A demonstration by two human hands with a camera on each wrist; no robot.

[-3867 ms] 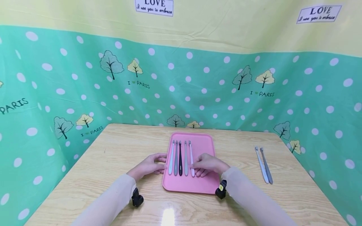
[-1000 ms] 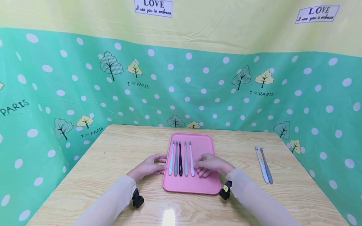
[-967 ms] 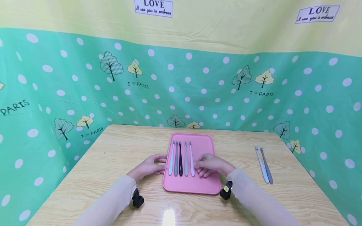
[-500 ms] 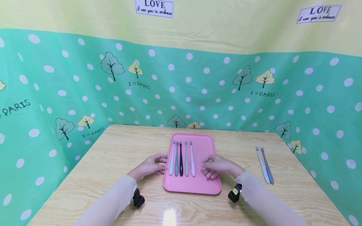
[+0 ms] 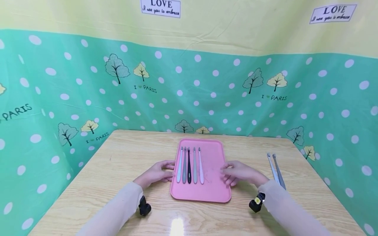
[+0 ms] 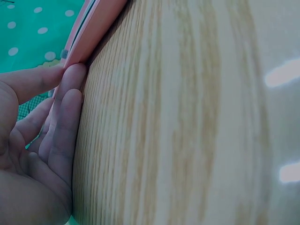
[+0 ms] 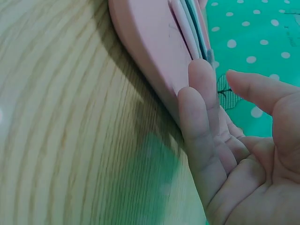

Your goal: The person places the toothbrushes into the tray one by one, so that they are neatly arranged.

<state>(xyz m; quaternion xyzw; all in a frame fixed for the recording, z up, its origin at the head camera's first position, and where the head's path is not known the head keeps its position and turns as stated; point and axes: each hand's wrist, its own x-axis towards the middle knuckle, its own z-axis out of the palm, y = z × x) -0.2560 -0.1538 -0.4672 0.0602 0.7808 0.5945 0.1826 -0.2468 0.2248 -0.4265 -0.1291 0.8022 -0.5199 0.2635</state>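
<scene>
A pink tray (image 5: pixel 212 157) lies on the table with several toothbrushes side by side on its left half. Among these are a black toothbrush (image 5: pixel 189 167) and, rightmost, a pale pink-white toothbrush (image 5: pixel 201 167). My left hand (image 5: pixel 156 171) pinches the tray's left edge; in the left wrist view the thumb is on the rim and fingers lie against the side. My right hand (image 5: pixel 240 172) is at the tray's right edge, holding nothing. In the right wrist view its thumb stands apart from the fingers (image 7: pixel 194 122), which reach to the tray's side.
To the right, beyond my right wrist, lie a white toothbrush (image 5: pixel 273 167) and a grey toothbrush (image 5: pixel 279 172), their lower ends partly hidden by my sleeve. A green polka-dot curtain (image 5: pixel 206 95) hangs behind the wooden table (image 5: pixel 133 147).
My right hand has let go of the pale pink-white toothbrush and moved right to the tray's right edge. My left hand and the tray have stayed in place.
</scene>
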